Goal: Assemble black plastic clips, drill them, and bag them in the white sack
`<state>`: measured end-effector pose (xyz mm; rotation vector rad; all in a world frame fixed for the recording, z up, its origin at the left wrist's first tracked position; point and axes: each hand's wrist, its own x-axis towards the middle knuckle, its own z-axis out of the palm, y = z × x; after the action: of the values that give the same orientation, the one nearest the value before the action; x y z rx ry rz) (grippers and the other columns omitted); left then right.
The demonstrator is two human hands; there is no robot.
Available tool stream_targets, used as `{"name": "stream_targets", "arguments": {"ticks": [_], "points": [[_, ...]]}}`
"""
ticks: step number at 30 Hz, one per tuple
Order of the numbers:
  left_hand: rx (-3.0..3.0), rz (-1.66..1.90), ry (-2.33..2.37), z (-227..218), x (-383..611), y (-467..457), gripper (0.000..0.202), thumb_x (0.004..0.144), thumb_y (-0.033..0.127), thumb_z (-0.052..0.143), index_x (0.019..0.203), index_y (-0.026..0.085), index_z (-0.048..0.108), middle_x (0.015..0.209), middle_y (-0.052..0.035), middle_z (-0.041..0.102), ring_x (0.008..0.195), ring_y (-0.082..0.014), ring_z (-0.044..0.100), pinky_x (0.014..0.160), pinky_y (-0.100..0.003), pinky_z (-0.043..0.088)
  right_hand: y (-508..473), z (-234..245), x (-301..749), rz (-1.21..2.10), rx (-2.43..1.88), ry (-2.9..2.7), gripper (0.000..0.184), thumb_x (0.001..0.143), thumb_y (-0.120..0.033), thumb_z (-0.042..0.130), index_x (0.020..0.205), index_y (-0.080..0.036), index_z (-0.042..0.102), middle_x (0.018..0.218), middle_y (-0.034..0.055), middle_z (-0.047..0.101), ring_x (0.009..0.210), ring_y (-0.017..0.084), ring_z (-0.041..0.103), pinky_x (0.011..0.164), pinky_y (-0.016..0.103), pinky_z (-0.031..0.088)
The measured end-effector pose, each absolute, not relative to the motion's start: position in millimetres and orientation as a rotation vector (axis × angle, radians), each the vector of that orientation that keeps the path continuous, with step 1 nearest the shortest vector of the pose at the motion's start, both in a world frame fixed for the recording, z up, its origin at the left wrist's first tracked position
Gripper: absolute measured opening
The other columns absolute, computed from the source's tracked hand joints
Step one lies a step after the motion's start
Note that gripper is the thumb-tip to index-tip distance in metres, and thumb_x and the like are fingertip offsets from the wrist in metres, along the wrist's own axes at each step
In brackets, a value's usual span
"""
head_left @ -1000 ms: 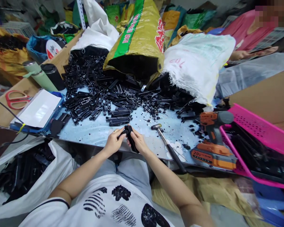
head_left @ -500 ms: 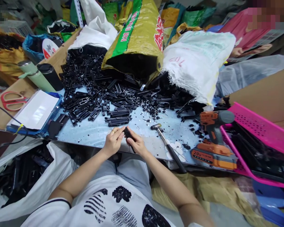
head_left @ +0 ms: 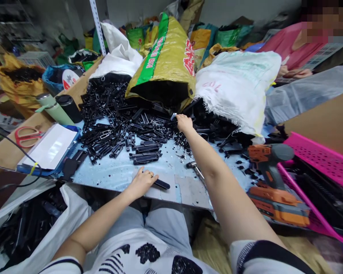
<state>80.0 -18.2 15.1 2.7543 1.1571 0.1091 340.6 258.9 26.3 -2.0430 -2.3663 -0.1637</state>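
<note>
My left hand (head_left: 142, 183) rests at the table's front edge, its fingers closed on a slim black plastic part (head_left: 161, 184) that lies on the grey mat. My right hand (head_left: 185, 123) is stretched far forward, its bent fingertips at a small silvery metal piece (head_left: 173, 116) in front of the yellow sack. Around it lie loose small screws or pins (head_left: 180, 141) and black parts. Several similar black parts (head_left: 145, 158) sit stacked beyond my left hand. A hammer (head_left: 199, 174) lies partly hidden behind my right forearm.
A yellow sack (head_left: 171, 57) and a white sack (head_left: 234, 83) stand at the back. To the right are an orange cordless drill (head_left: 274, 182) and a pink basket (head_left: 317, 160). Scissors (head_left: 27, 137), papers (head_left: 53, 146) and bottles (head_left: 53, 108) sit left. A person's hands (head_left: 295, 72) show far right.
Both hands were together on the black part. My right hand has let go and reached forward to the metal piece; my left has lowered the part to the mat. The view has shifted upward.
</note>
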Motion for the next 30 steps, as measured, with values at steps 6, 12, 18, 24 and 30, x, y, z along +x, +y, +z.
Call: {"name": "stream_targets", "arguments": {"ticks": [6,12,18,24,30], "points": [[2.788,0.151,1.257,14.2,71.3,-21.1,0.036,0.089,0.011,0.042,0.123,0.019,0.049,0.091,-0.0083,0.06,0.087,-0.0206,0.055,0.075,-0.035,0.04,267.7,21.2,353.5,-0.165,-1.915,-2.583,0.048,0.081,-0.007,0.041,0.129,-0.012,0.046,0.116,0.0148,0.058,0.111,0.023,0.049,0.101,0.044,0.024],[2.765,0.195,1.293,6.4,64.5,-23.3,0.034,0.089,0.012,0.043,0.121,0.017,0.05,0.089,-0.0089,0.059,0.086,-0.022,0.054,0.072,-0.036,0.039,237.7,17.9,360.6,-0.265,-1.735,-2.733,0.039,0.085,-0.007,0.035,0.12,-0.012,0.052,0.112,0.0136,0.059,0.107,0.022,0.049,0.105,0.044,0.017],[2.797,0.169,1.368,10.9,63.3,-24.5,0.031,0.091,0.014,0.042,0.121,0.016,0.051,0.09,-0.0086,0.06,0.086,-0.0215,0.055,0.07,-0.034,0.039,218.4,44.3,354.0,-0.373,-1.81,-2.777,0.034,0.08,-0.015,0.049,0.113,-0.01,0.052,0.108,0.0165,0.06,0.103,0.027,0.052,0.091,0.038,0.033],[2.71,0.11,1.337,7.6,62.8,-23.8,0.035,0.09,0.024,0.048,0.124,0.017,0.049,0.1,-0.0095,0.06,0.093,-0.0227,0.054,0.077,-0.035,0.04,113.2,63.4,348.3,-0.135,-1.788,-2.674,0.033,0.09,-0.035,0.046,0.116,-0.016,0.046,0.099,0.0133,0.064,0.083,0.024,0.059,0.067,0.029,0.037],[2.618,0.058,1.092,10.6,84.7,-10.9,0.033,0.092,0.029,0.042,0.123,0.018,0.05,0.102,-0.009,0.059,0.097,-0.023,0.053,0.082,-0.035,0.042,-29.0,34.6,331.7,0.287,-1.206,-2.956,0.036,0.095,-0.046,0.033,0.097,-0.017,0.055,0.089,0.0089,0.06,0.078,0.019,0.056,0.068,0.027,0.035]]}}
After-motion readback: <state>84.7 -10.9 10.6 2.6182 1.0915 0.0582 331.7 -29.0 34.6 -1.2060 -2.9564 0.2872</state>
